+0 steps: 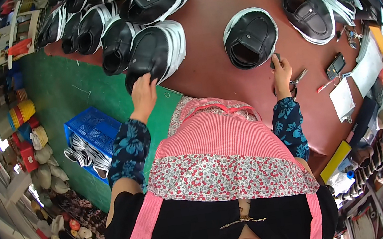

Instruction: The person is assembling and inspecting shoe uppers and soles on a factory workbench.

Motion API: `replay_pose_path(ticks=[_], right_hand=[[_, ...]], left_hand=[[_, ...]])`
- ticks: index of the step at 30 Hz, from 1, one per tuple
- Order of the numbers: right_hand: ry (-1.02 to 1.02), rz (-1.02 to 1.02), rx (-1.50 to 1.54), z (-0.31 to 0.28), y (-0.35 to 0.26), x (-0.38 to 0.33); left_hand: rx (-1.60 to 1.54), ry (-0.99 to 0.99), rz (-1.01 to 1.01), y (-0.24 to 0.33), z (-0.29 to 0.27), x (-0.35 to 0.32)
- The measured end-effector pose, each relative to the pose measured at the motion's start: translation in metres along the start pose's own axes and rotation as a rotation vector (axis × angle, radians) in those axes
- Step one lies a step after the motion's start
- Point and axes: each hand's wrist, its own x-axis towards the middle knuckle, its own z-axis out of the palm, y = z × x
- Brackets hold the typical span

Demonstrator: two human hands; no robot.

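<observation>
Several black-and-white pieces (89, 152) lie in a blue crate (97, 125) on the green floor (45, 86). Next, the left hand (143, 97) has bent fingers against the near end of a stack of black shoe tops with white edges (152, 49) (whether they pinch it or merely rest there, I cannot tell). That stack sits by the edge of the reddish table (206, 34), with more shoe tops behind it. Farther right, a separate shoe stack (257, 29) stands on the table. Just beside its near right edge, the right hand (283, 77) pinches a small dark thing (275, 61). Beyond come scissors (301, 75), a red pen (324, 86), a dark keypad phone (336, 66) and white paper (343, 98).
</observation>
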Motion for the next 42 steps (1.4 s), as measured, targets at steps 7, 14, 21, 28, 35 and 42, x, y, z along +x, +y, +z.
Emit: replay_pose_path(ticks=[7,14,21,28,35,42], right_hand=[[-0.08,0.116,-0.023,-0.004,0.02,-0.01],[-0.055,0.148,-0.006,-0.005,0.035,-0.033],[-0.056,0.155,-0.03,-0.021,0.039,-0.065],[-0.168,0.239,-0.018,-0.038,0.043,-0.101],[-0.161,0.222,-0.037,-0.049,0.051,-0.085],[0.162,-0.356,-0.557,-0.059,0.056,-0.086]], left_hand=[[-0.123,0.151,-0.205,0.022,0.013,0.008],[-0.266,0.307,0.04,0.107,0.02,0.03],[-0.825,-0.195,-0.4,0.191,0.172,0.093],[-1.043,-0.321,-0.583,0.216,0.203,0.116],[-1.33,-0.239,-0.441,0.237,0.153,0.055],[-1.622,-0.087,-0.542,0.218,0.14,0.054]])
